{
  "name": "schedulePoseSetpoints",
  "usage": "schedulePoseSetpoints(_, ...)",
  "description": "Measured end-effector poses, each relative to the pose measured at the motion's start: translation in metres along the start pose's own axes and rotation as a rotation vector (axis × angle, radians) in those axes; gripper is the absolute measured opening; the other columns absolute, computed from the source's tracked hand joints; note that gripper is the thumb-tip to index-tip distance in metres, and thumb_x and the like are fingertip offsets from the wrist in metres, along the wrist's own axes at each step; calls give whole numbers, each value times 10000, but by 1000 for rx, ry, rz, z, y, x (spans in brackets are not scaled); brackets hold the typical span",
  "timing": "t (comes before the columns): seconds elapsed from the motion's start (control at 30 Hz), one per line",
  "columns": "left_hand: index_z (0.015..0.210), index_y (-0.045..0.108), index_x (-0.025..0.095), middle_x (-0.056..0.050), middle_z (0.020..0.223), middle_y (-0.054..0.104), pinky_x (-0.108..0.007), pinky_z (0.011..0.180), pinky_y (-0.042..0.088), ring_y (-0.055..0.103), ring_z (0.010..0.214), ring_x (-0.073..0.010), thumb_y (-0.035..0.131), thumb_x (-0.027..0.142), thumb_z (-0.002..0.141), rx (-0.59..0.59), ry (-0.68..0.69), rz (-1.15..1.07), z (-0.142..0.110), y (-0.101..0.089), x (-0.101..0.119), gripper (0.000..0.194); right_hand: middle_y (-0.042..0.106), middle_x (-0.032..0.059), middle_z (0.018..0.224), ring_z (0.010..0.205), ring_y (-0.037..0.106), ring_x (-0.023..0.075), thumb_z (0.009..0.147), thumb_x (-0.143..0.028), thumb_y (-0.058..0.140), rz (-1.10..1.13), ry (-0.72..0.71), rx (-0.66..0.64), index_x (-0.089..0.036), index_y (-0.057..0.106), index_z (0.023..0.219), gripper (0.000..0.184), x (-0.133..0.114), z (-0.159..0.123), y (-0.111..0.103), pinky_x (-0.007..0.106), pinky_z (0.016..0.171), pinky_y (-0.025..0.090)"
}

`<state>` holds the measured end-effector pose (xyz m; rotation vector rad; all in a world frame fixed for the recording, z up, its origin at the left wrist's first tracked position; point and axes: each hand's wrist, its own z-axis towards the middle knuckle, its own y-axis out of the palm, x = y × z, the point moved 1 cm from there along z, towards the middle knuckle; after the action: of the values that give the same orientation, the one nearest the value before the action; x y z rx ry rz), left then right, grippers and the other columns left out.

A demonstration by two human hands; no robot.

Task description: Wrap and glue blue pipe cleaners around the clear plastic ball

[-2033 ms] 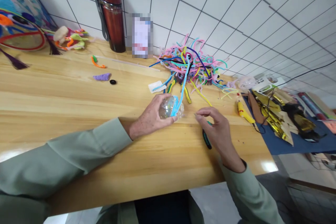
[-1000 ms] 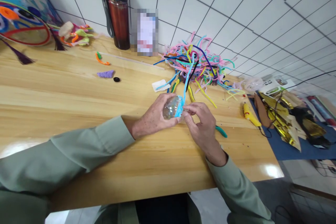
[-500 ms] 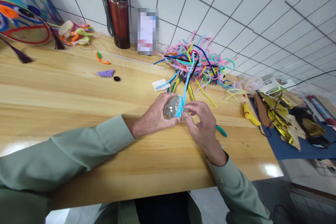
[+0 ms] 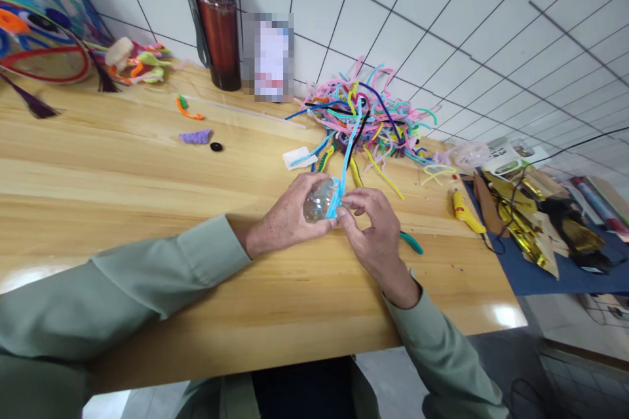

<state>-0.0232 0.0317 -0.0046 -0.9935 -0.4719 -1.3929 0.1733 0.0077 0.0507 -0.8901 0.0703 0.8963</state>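
My left hand (image 4: 287, 215) is closed around a clear, rounded plastic piece (image 4: 317, 201). A light blue pipe cleaner (image 4: 334, 198) is wound round the right part of that piece, and its long free end runs up toward the pile behind. At the right end of the plastic, against the blue windings, the thumb and forefinger of my right hand (image 4: 374, 229) are pinched together. What sits between those fingertips is hidden. Partly behind my right hand lies a tool with a teal handle (image 4: 411, 242).
A tangled pile of pipe cleaners (image 4: 373, 118) rests by the tiled wall, with yellow-green handled pliers (image 4: 356, 172) before it. A red thermos (image 4: 216, 26) stands left of a blurred phone (image 4: 272, 62). A yellow glue gun (image 4: 464, 213), purple wrapped piece (image 4: 195, 137) and black disc (image 4: 216, 146) lie around.
My right hand has moved left from beside the teal-handled tool to the plastic piece. The piece has turned slightly in my left hand. Over the last half second both hands hardly moved.
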Motion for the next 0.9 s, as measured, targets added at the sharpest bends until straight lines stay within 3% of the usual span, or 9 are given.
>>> schedulePoseSetpoints(0.43,1495,494,251,-147,1424,614,-550,1178,547,633,1358,-336,824,389,909,-4,37,0,0,0,-3,687,762,96,1086,1021,757,249,1005,-163,684,-92,-87,17,-257,698,1114,145,2,-3,3,401,787,661)
schedulePoseSetpoints(0.9,1486,509,252,-142,1410,622,-541,1175,537,630,1345,-334,806,395,928,-20,28,-11,1,-2,0,649,763,72,1074,965,743,229,1004,-182,683,-3,-22,3,-269,719,1084,124,1,-1,2,389,761,644)
